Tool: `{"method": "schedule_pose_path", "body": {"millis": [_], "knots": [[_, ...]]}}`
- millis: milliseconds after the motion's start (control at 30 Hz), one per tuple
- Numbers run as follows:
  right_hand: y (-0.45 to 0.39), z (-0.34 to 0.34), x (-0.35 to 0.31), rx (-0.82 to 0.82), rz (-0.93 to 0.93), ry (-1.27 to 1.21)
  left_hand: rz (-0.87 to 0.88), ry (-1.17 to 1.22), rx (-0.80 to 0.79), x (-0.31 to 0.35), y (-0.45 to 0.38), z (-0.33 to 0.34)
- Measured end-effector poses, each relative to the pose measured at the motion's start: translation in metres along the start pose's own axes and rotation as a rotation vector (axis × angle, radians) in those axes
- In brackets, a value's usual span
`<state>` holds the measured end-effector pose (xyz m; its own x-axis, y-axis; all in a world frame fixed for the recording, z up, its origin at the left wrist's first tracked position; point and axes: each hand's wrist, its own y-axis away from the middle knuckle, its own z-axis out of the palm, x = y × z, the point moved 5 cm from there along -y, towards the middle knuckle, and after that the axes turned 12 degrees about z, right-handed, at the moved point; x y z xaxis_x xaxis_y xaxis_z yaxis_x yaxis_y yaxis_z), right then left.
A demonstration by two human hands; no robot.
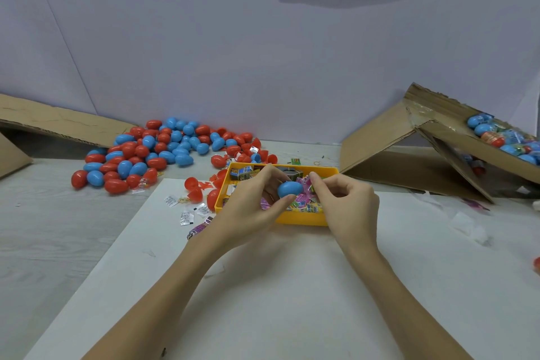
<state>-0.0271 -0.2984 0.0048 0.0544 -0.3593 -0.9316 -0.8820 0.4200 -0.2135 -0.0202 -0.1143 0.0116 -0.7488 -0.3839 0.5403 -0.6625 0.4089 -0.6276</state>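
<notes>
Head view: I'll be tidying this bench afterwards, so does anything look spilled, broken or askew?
Yes. White sachets lie scattered on the table left of the yellow tray, beside open red egg halves and red fragments. The cardboard box at right is tipped over, with wrapped eggs lying on its slanted flap.

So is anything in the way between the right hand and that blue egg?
Nothing visible. The left hand holds the blue egg over the yellow tray, and the right hand is close beside it. The pink packets lie below in the tray, not between them.
</notes>
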Motion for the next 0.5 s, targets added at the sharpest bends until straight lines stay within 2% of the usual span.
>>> {"method": "schedule_pose_path", "body": {"millis": [200, 500], "knots": [[0.0033, 0.0052, -0.0015, -0.056, -0.039, -0.004, 0.015, -0.017, -0.001, 0.0021, -0.0001, 0.0041], [0.0043, 0.0069, -0.0007, -0.1, 0.018, -0.058, -0.036, -0.042, 0.02, -0.0054, -0.001, -0.0002]]}}
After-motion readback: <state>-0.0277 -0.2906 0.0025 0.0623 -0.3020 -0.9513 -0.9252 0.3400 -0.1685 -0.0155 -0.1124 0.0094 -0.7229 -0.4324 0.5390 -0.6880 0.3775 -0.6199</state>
